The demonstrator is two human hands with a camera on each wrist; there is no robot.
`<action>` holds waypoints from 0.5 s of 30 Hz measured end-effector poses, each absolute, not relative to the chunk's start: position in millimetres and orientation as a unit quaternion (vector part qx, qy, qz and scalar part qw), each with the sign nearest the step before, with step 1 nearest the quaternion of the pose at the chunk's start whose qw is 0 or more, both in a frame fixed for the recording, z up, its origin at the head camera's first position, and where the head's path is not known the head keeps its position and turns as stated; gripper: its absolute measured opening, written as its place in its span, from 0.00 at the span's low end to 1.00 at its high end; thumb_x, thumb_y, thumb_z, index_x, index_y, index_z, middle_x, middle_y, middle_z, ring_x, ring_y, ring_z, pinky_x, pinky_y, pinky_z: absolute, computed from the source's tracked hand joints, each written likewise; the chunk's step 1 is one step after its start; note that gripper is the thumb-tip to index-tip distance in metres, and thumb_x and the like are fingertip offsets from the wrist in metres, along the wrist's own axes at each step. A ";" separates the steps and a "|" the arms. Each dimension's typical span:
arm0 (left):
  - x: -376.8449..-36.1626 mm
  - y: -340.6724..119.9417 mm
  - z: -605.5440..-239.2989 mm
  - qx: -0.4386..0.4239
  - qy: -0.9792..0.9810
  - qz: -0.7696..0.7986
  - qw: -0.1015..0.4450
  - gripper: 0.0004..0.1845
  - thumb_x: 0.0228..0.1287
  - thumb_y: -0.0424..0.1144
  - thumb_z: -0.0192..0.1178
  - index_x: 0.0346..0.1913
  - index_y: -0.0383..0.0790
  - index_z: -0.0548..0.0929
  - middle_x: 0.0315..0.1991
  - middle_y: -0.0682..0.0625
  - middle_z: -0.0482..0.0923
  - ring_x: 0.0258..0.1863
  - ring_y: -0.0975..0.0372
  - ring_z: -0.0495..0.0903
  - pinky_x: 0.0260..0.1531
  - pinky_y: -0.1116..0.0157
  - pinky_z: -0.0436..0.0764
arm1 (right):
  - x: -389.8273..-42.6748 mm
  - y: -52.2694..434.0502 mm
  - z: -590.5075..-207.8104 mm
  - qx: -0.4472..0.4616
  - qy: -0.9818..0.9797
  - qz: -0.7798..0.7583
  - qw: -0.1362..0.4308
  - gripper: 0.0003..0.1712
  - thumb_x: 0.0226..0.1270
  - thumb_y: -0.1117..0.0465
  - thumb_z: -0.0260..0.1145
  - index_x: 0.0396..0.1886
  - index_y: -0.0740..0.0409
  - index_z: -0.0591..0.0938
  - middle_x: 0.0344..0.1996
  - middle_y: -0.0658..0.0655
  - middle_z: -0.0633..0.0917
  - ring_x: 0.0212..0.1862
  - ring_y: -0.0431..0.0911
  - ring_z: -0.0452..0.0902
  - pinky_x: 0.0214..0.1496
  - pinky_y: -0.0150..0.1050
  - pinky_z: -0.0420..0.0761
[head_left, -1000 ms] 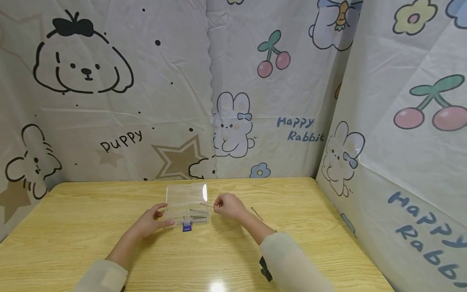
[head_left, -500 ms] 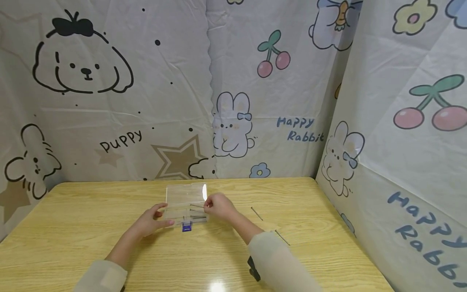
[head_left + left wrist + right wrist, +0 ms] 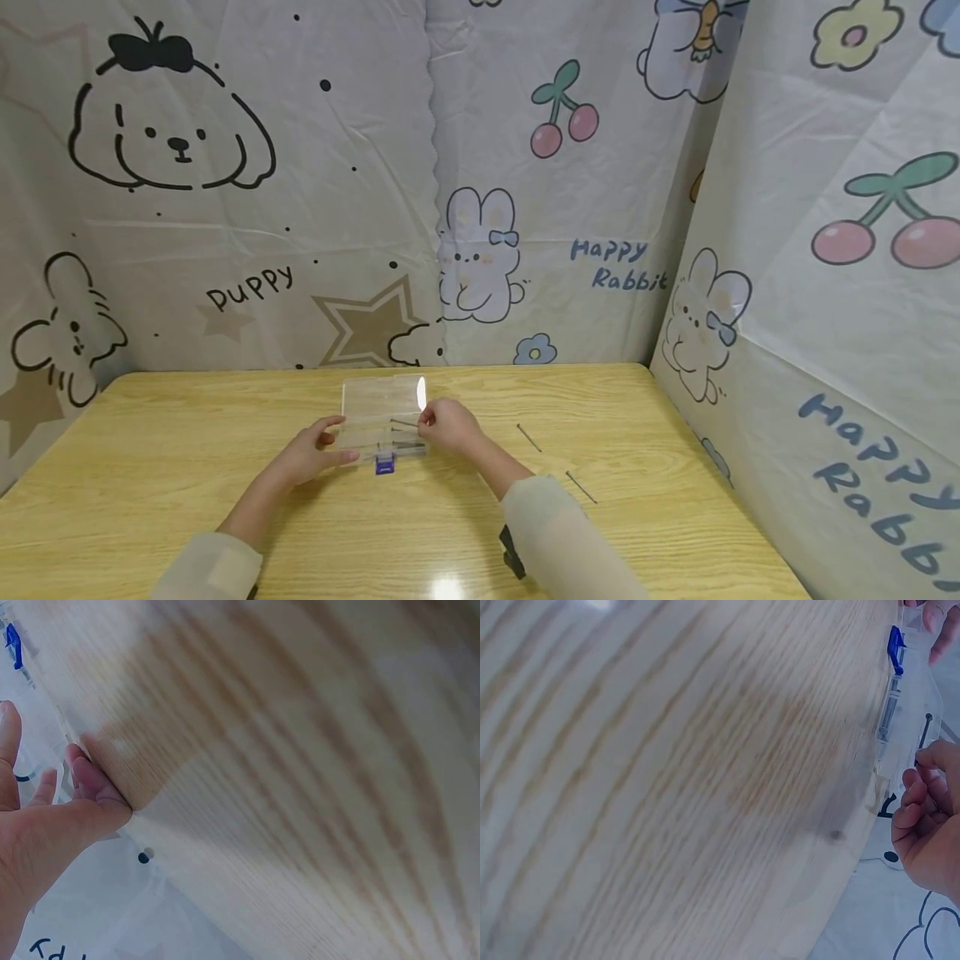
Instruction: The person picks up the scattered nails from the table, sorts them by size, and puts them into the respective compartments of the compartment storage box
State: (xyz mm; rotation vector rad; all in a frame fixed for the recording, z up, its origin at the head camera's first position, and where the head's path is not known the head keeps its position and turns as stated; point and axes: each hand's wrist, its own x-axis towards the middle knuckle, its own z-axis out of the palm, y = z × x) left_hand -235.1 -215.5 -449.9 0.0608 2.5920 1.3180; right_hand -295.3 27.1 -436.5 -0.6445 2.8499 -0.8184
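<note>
An open clear plastic case (image 3: 363, 435) with a blue latch (image 3: 385, 465) sits on the table, its transparent lid (image 3: 381, 396) tipped back. My left hand (image 3: 303, 454) grips the case's left end, thumb at the front and fingers behind. Between thumb and fingertips, my right hand (image 3: 452, 425) pinches a long thin nail (image 3: 403, 422) over the right half of the case. The round head of that nail points left, clear to see in the right wrist view. Several more nails (image 3: 408, 445) lie in the right compartments. In the left wrist view, the left hand (image 3: 56, 825) shows at the edge.
Two loose nails lie right of the case, one farther back (image 3: 528, 438) and one nearer (image 3: 581, 487) beside the right sleeve (image 3: 562, 533). The wood-grain table (image 3: 652, 517) ends at a printed cloth (image 3: 360, 208) behind and on the right.
My right hand has moved left with the nail, from beside the case to over its right compartments. The sleeve's shift uncovers the nearer loose nail. My left hand stays put.
</note>
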 end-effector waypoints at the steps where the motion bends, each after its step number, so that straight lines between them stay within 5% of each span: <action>1: -235.0 -215.5 -449.8 0.021 0.885 0.450 0.116 0.45 0.57 0.53 0.64 0.70 0.35 0.55 0.61 0.25 0.61 0.61 0.35 0.62 0.58 0.40 0.65 | -295.5 27.2 -436.6 -0.212 0.938 -0.270 0.052 0.05 0.61 0.63 0.62 0.28 0.57 0.83 0.22 0.46 0.78 0.24 0.36 0.68 0.28 0.28 0.70; 15: -235.3 -215.6 -450.6 0.023 0.888 0.445 0.112 0.45 0.57 0.52 0.65 0.70 0.34 0.55 0.60 0.25 0.62 0.60 0.35 0.62 0.58 0.40 0.65 | -298.6 27.0 -440.8 -0.213 0.937 -0.274 0.045 0.06 0.60 0.63 0.61 0.29 0.58 0.83 0.22 0.47 0.78 0.24 0.37 0.67 0.28 0.28 0.69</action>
